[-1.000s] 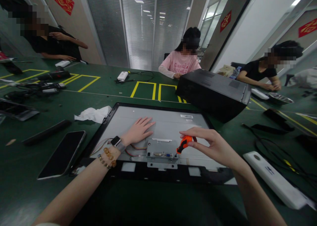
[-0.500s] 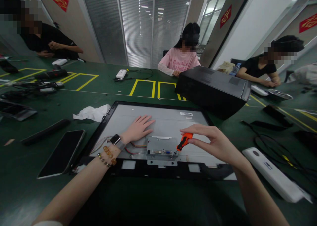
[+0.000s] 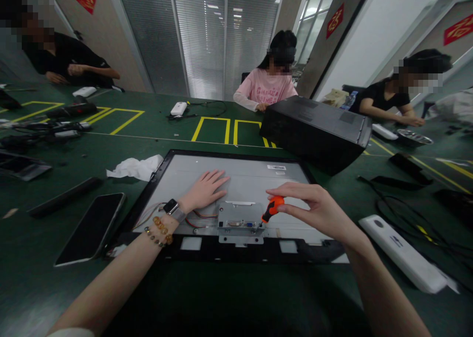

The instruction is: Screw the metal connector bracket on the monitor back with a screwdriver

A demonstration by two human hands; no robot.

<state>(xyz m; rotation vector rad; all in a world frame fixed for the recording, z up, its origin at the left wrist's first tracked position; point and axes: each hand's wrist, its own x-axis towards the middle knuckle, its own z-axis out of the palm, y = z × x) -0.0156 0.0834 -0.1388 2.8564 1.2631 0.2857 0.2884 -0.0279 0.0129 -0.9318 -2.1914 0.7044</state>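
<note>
My left hand (image 3: 207, 193) lies flat with its fingers spread on the grey metal back of a display panel (image 3: 254, 179) in a black frame. In my right hand (image 3: 314, 206) is a small orange and black screwdriver (image 3: 272, 208), pinched by the handle between thumb and fingers. Its shaft slants down to the right end of a metal bracket (image 3: 240, 215), beside the blue video port (image 3: 250, 224). Whether the tip sits in a screw is too small to tell. Coloured wires (image 3: 201, 218) run from the bracket's left side, partly under my left wrist.
A phone (image 3: 90, 228) and a dark bar (image 3: 64, 197) lie left, crumpled tissue (image 3: 135, 168) behind them. A large black case (image 3: 314, 130) stands at back right. A white device (image 3: 402, 253) and black cables (image 3: 402, 209) are on the right. Several people sit across the green table.
The screwdriver has tipped a little more upright in my right hand, its shaft still at the bracket. My left hand stays flat on the panel. The whole view has shifted slightly.
</note>
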